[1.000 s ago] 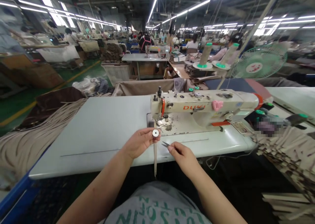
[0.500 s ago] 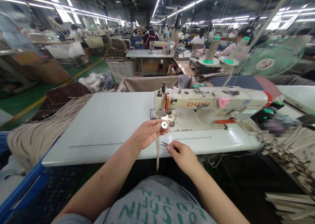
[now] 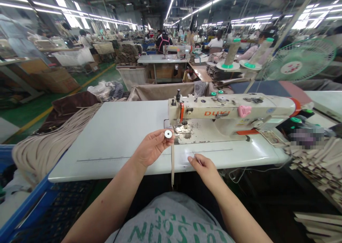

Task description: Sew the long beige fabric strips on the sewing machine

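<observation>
In my left hand (image 3: 154,146) a white, round bobbin (image 3: 168,133) is pinched between thumb and fingers, its dark centre hole facing me. That hand is just in front of the needle area of the sewing machine (image 3: 229,109). My right hand (image 3: 204,168) is closed around small pointed thread snips (image 3: 196,156), mostly hidden by the fingers, over the table's front edge. Between the two hands a narrow beige strip (image 3: 172,164) runs from the machine and hangs over the edge.
The white sewing table (image 3: 114,129) spreads to the left. A bundle of beige strips (image 3: 56,140) drapes beside it over a blue crate (image 3: 26,214). More cut strips (image 3: 317,164) are piled at right, below a green fan (image 3: 299,61). Co-workers sit farther back.
My left hand has moved left with the bobbin. My right hand has shifted right, away from the strip, and the snips' blades now show less.
</observation>
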Tool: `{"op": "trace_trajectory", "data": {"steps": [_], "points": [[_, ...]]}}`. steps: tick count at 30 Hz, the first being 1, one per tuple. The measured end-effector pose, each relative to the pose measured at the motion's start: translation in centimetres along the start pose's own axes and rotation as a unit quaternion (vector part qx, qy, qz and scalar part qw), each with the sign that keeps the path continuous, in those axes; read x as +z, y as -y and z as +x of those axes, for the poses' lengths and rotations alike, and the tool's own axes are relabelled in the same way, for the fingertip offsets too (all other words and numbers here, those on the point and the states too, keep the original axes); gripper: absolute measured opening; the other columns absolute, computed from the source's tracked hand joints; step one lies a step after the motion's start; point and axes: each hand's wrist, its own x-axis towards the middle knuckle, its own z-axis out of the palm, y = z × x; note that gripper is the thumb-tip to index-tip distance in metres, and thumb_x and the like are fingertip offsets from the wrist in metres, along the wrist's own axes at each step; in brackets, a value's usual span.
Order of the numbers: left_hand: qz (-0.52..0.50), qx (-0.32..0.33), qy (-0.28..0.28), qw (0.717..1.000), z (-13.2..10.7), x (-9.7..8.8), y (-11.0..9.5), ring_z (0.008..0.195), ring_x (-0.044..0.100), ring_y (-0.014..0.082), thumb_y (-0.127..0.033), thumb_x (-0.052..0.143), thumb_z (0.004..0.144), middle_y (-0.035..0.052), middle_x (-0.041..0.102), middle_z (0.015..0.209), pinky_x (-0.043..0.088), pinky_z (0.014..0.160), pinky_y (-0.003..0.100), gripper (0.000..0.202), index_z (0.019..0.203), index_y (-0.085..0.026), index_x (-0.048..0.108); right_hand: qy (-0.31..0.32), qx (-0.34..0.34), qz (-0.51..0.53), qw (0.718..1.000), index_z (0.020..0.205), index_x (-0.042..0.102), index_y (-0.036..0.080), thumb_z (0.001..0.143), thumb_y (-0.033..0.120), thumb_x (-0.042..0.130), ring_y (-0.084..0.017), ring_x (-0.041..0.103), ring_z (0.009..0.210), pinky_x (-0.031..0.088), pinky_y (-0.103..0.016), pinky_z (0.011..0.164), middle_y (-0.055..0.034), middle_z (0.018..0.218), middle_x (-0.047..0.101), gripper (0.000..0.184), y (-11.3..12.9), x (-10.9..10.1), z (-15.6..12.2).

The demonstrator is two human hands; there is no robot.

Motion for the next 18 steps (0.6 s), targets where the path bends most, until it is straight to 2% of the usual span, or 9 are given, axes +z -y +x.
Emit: {"op": "trace_trajectory", "data": {"steps": [2,4,6,8,10,13,15,18], "points": [[-0.003,0.001,-0.010,1.000,-0.4,-0.6,0.2,0.087,0.067,0.0154,-0.032,0.082,0.083,0.0110,0.074,0.096,0.052,0.083,0.026,0.035,0.108,-0.009,0.076,0.014,0.013,0.023,1.000,0.056,0.038,0.025,0.093,0.061,0.049,-0.014,0.041,0.050,0.036,-0.028,0.053,0.0047,0.050,0.040,0.053,-0.2,0.5,0.0],[0.005,-0.011,-0.018,1.000,-1.0,-1.2,0.6,0.086,0.067,0.0152,-0.033,0.082,0.083,0.0115,0.074,0.096,0.052,0.084,0.026,0.034,0.108,-0.010,0.076,0.015,0.010,0.036,0.999,0.065,0.051,0.022,0.097,0.062,0.041,-0.016,0.047,0.050,0.041,-0.029,0.052,0.0012,0.055,0.051,0.052,0.0,0.9,-0.1],[0.022,-0.034,-0.027,0.999,-1.8,-1.6,1.2,0.086,0.067,0.0161,-0.033,0.083,0.081,0.0119,0.075,0.098,0.052,0.083,0.028,0.035,0.107,-0.011,0.076,-0.021,-0.040,0.015,0.999,0.081,0.063,0.021,0.098,0.055,0.046,-0.018,0.055,0.059,0.047,-0.030,0.058,-0.0024,0.068,0.062,0.042,0.5,1.2,-0.4],[0.046,-0.063,-0.036,0.996,-2.7,-1.7,2.0,0.088,0.068,0.0182,-0.033,0.086,0.078,0.0122,0.075,0.099,0.051,0.084,0.030,0.035,0.105,-0.012,0.077,-0.064,-0.128,-0.035,0.989,0.097,0.070,0.022,0.097,0.043,0.055,-0.018,0.059,0.068,0.051,-0.031,0.065,-0.0054,0.085,0.067,0.026,1.5,1.3,-0.9],[0.071,-0.089,-0.039,0.993,-3.7,-1.6,2.9,0.092,0.068,0.0202,-0.032,0.088,0.074,0.0118,0.076,0.100,0.051,0.089,0.033,0.036,0.103,-0.013,0.078,-0.065,-0.219,-0.087,0.970,0.111,0.072,0.024,0.095,0.033,0.063,-0.019,0.064,0.079,0.055,-0.031,0.071,-0.0080,0.105,0.069,0.020,2.6,1.3,-1.4],[0.107,-0.112,-0.026,0.988,-4.7,-1.2,4.2,0.096,0.068,0.0210,-0.035,0.088,0.073,0.0105,0.076,0.101,0.049,0.094,0.034,0.038,0.102,-0.013,0.078,-0.007,-0.309,-0.168,0.936,0.131,0.065,0.027,0.092,0.019,0.066,-0.024,0.068,0.106,0.059,-0.038,0.089,-0.0101,0.126,0.067,0.039,3.6,1.5,-1.8],[0.125,-0.115,-0.017,0.985,-5.2,-1.1,4.6,0.094,0.067,0.0206,-0.036,0.087,0.076,0.0095,0.076,0.100,0.049,0.093,0.033,0.036,0.101,-0.012,0.077,0.017,-0.333,-0.219,0.917,0.132,0.065,0.027,0.092,0.010,0.062,-0.026,0.067,0.113,0.059,-0.041,0.095,-0.0097,0.126,0.069,0.043,3.7,1.9,-1.7],[0.136,-0.113,-0.019,0.984,-5.8,-1.1,4.8,0.090,0.068,0.0206,-0.037,0.085,0.078,0.0082,0.075,0.096,0.051,0.092,0.035,0.032,0.098,-0.013,0.077,0.019,-0.343,-0.264,0.901,0.128,0.066,0.024,0.090,0.004,0.058,-0.027,0.070,0.105,0.062,-0.042,0.088,-0.0101,0.119,0.072,0.044,3.0,2.7,-1.4]]}}
